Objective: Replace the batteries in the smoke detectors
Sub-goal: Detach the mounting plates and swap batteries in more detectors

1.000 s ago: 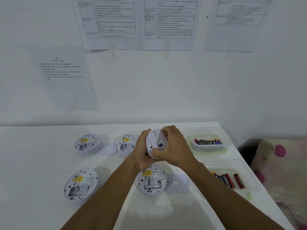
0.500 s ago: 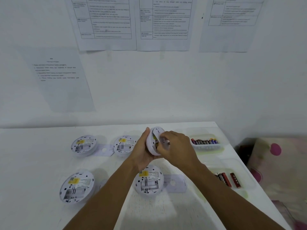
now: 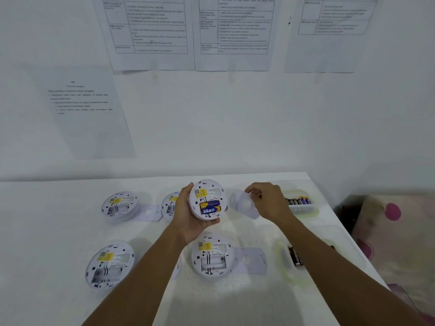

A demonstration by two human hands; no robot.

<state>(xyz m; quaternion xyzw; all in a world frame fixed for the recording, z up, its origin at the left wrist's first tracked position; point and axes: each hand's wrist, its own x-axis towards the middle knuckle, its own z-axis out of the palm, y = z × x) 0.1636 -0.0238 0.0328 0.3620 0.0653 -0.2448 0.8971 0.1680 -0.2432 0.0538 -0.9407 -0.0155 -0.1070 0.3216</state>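
Left hand [image 3: 188, 222] is gripping the smoke detector [image 3: 208, 198]; beside it, right hand [image 3: 270, 201] is lightly pinching the cover [image 3: 243, 205], which could slip.

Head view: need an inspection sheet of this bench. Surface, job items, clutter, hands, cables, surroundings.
Surface: white table, against a white wall.
Job's things: held smoke detector back-up, blue-yellow batteries in its bay; four other detectors lie back-up, visible bays look empty; far tray and near tray hold batteries.
Clutter: loose plates beside two detectors.
Hands: left hand holds the detector; right hand pinches a clear cover plate, apart from it.
Cables: nothing seen.
Surroundings: printed sheets on the wall; spotted fabric right of the table.
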